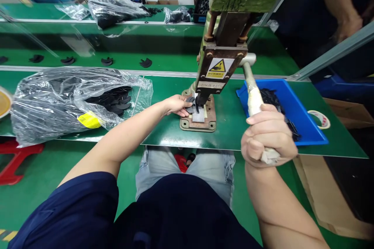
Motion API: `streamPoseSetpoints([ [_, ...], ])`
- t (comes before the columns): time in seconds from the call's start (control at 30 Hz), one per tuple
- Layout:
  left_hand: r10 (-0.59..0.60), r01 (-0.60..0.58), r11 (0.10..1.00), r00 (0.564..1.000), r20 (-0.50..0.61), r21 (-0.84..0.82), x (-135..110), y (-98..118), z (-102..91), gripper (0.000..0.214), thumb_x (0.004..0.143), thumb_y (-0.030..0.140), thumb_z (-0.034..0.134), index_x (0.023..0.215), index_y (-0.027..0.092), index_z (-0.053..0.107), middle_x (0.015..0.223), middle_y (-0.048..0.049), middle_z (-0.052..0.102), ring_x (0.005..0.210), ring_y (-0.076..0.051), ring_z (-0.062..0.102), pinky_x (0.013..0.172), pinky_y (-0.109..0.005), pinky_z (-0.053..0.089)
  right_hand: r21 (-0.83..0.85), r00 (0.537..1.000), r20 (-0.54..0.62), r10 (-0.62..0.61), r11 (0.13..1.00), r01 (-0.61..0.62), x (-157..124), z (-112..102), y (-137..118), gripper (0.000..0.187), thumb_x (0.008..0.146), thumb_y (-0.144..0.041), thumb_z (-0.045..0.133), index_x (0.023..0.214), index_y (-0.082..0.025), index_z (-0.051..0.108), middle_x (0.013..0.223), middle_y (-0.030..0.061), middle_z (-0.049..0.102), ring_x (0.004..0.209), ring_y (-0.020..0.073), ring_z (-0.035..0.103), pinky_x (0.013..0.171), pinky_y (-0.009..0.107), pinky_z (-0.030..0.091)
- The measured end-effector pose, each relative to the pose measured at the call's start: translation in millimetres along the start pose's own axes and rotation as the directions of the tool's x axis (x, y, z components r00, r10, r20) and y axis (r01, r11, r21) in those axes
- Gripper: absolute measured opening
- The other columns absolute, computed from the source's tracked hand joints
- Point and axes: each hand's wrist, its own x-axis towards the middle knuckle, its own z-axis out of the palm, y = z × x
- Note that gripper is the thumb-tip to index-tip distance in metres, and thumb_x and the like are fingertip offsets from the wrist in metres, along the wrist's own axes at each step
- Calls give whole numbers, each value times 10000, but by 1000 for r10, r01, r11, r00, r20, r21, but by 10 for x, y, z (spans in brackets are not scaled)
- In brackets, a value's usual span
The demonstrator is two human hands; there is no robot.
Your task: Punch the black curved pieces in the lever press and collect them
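Note:
A green hand press (219, 42) stands on the bench, a warning label on its front plate. My right hand (269, 136) is wrapped around the press's lever handle (253, 89), whose grip is covered in pale wrapping. At the base of the press, my left hand (178, 106) pinches a small black curved part (189, 103) by its edge. That part lies under the press head, beside a pale metal plate (198, 116). How closely the head touches the part I cannot tell.
Left, a clear plastic bag (58, 97) holds many black parts. Right are a blue bin (304, 113) with black pieces and a tape roll (319, 119). Several black parts (106, 61) sit spaced along the green strip behind. Another person's arm (344, 4) shows at upper right.

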Motion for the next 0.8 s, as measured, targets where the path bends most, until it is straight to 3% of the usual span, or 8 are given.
streamPoseSetpoints([
  [0.1,25,-25,1000,1000,-8,-19,-5,-34,27,278,894,314,864,997,154,661,688,-52,741,588,-159,760,576,-186,602,94,996,-70,-58,993,65,444,27,30,223,939,-426,719,897,-215,660,832,-42,664,897,133,725,1014,456,571],
  [0.2,92,-94,993,996,-17,-75,-99,-71,31,311,880,341,879,945,162,633,721,-40,750,589,-152,757,574,-198,609,163,993,-109,-35,985,52,877,22,91,572,936,-432,703,1404,-140,548,1301,80,662,1174,170,694,1080,438,543],
  [0.27,146,-149,983,989,-38,-109,-254,-101,9,342,880,361,879,906,165,600,749,-40,761,598,-146,756,563,-197,603,131,989,-128,70,990,-53,923,11,153,682,951,-382,692,1514,-96,434,1461,149,560,1262,196,653,1089,442,538],
  [0.37,233,-236,963,972,-41,-128,-607,-160,-34,375,897,388,863,877,165,563,748,-51,764,620,-147,759,545,-187,586,64,941,-146,305,952,-298,503,71,263,473,947,-279,729,1372,-157,562,1306,86,620,1177,141,656,1088,379,545],
  [0.43,301,-300,943,954,-13,-143,-869,-200,-30,401,892,422,864,877,166,556,742,-53,761,628,-154,761,540,-194,587,68,868,63,492,866,-496,39,199,288,292,918,-297,774,1173,-208,665,1104,24,686,1028,102,673,1016,308,574],
  [0.57,380,-372,918,924,37,-136,-1273,-248,105,437,878,472,863,866,171,546,729,-48,759,584,-150,736,534,-221,601,60,728,361,583,765,-642,-683,574,129,378,860,-476,822,1126,-233,708,1018,41,761,870,157,724,828,340,640],
  [0.67,396,-390,916,917,55,-93,-1412,-274,228,411,894,447,848,846,174,545,714,-37,752,555,-135,714,535,-226,604,44,703,359,614,741,-670,-858,781,-27,362,905,-573,739,1044,-243,685,977,30,752,839,157,712,811,339,638],
  [0.8,402,-395,914,912,81,-87,-1431,-307,253,410,894,450,843,836,181,539,681,-38,739,558,-151,722,526,-229,600,-31,708,285,645,745,-666,-878,861,-102,343,946,-584,669,964,-242,663,976,45,745,871,173,713,801,336,633],
])
